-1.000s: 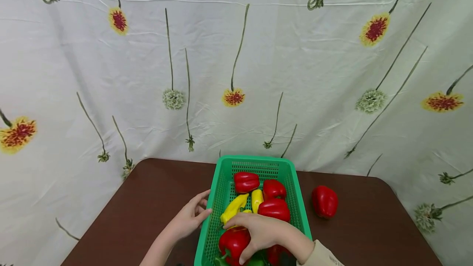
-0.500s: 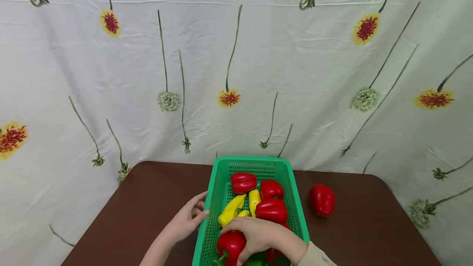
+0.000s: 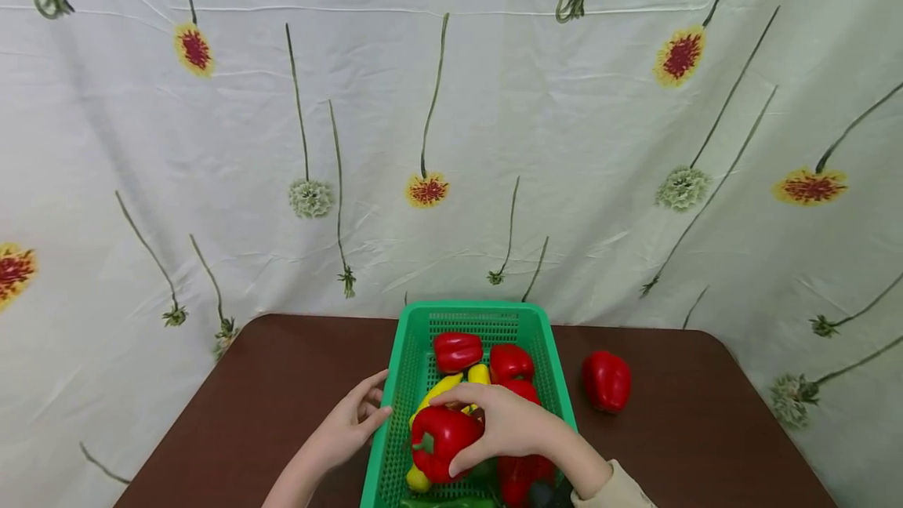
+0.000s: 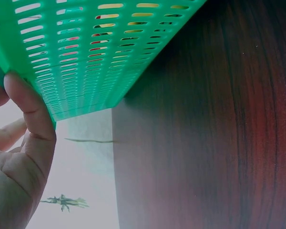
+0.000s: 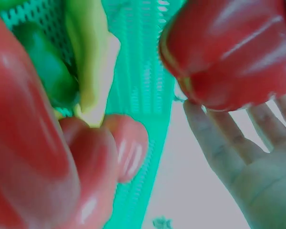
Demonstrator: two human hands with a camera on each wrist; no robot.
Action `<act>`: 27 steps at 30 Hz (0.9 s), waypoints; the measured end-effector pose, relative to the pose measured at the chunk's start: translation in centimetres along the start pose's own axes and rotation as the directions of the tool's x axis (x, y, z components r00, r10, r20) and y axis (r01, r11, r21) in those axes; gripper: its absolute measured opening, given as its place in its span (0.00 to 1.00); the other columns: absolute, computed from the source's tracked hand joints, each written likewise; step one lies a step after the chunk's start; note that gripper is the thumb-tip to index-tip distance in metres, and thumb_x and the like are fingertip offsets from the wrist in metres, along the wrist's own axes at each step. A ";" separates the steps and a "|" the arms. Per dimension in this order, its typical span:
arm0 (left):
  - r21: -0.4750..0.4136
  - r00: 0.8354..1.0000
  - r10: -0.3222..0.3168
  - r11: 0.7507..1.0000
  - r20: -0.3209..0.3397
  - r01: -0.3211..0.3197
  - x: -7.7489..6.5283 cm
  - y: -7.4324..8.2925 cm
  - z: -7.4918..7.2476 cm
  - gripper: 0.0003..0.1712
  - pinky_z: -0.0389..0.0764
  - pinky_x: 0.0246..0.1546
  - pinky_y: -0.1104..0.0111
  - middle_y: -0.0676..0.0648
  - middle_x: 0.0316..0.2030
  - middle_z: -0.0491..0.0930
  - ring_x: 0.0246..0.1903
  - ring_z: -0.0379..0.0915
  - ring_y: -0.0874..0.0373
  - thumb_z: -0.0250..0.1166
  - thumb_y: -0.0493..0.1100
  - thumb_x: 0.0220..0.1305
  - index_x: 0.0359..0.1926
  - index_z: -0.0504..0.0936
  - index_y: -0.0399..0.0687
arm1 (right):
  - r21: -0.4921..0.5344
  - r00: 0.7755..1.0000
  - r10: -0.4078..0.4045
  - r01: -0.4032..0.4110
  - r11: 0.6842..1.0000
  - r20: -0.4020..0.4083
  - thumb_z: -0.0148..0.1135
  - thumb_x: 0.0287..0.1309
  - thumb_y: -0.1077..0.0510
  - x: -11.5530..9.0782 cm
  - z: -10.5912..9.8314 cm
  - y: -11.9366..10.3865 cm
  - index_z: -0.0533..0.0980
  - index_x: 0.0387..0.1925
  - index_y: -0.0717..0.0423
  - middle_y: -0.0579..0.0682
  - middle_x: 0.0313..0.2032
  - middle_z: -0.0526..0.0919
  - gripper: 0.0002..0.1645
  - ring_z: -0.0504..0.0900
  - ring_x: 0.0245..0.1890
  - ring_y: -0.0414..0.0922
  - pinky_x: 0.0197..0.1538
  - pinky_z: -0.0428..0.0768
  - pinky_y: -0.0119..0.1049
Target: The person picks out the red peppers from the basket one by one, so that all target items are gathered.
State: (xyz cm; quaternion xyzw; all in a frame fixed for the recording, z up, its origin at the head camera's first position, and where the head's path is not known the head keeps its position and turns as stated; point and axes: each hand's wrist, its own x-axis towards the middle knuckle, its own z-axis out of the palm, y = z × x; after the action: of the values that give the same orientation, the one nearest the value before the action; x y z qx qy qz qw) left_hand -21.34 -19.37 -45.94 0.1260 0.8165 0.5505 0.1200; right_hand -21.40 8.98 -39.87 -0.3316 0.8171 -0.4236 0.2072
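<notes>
My right hand (image 3: 504,422) holds a red bell pepper (image 3: 443,445) over the green plastic basket (image 3: 374,453), thumb and fingers spread round it and its green stem towards me. In the right wrist view the fingers lie along the side of the bell pepper (image 5: 233,57). My left hand (image 3: 349,422) is at the basket's left rim, thumb on the edge and bent fingers at its outer side. The left wrist view shows a bent finger (image 4: 31,105) against the basket's slotted wall (image 4: 95,62).
Inside the basket lie other red bell peppers (image 3: 457,351), yellow peppers (image 3: 418,480) and a long green pepper (image 3: 451,502). One red bell pepper (image 3: 607,381) is on the dark brown table (image 3: 670,429), right of the basket. A flowered white cloth (image 3: 451,241) hangs behind.
The right hand has raised the red bell pepper, uncovering a yellow one and a long green one below it. My left hand stays at the rim. The head view has shifted slightly.
</notes>
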 end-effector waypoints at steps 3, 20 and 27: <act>0.003 1.000 0.004 1.000 0.000 -0.004 -0.1 0.0 -0.1 0.38 0.76 0.26 0.69 0.38 0.47 0.70 0.28 0.70 0.64 0.58 0.39 0.72 0.73 0.51 0.28 | 0.076 0.996 -0.042 0.048 0.996 -0.083 0.75 0.51 0.48 -0.7 -1.2 0.1 0.73 0.63 0.40 0.44 0.56 0.77 0.37 0.74 0.56 0.43 0.47 0.81 0.31; -0.007 1.000 -0.008 1.000 -0.001 0.008 -0.2 0.0 0.0 0.37 0.77 0.26 0.67 0.39 0.47 0.70 0.28 0.69 0.63 0.57 0.38 0.72 0.73 0.51 0.28 | 0.308 0.736 0.297 -0.126 0.943 -0.608 0.64 0.63 0.51 -7.7 -7.9 4.5 0.66 0.69 0.52 0.59 0.62 0.73 0.35 0.76 0.55 0.49 0.46 0.82 0.38; -0.014 1.000 -0.015 1.000 -0.008 0.015 -0.1 0.0 0.2 0.37 0.77 0.26 0.66 0.40 0.46 0.69 0.29 0.69 0.63 0.58 0.38 0.72 0.73 0.51 0.29 | 0.443 0.593 0.511 -0.271 0.854 -0.622 0.56 0.68 0.41 -11.0 -9.9 8.0 0.53 0.75 0.57 0.63 0.72 0.57 0.44 0.79 0.51 0.43 0.58 0.79 0.41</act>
State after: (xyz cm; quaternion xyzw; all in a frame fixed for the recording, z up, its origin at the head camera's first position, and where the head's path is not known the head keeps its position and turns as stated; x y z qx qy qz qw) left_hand -21.15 -19.27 -45.95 0.1167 0.8139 0.5559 0.1219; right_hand -22.83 25.75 -40.37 0.0880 0.8088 -0.5815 0.0066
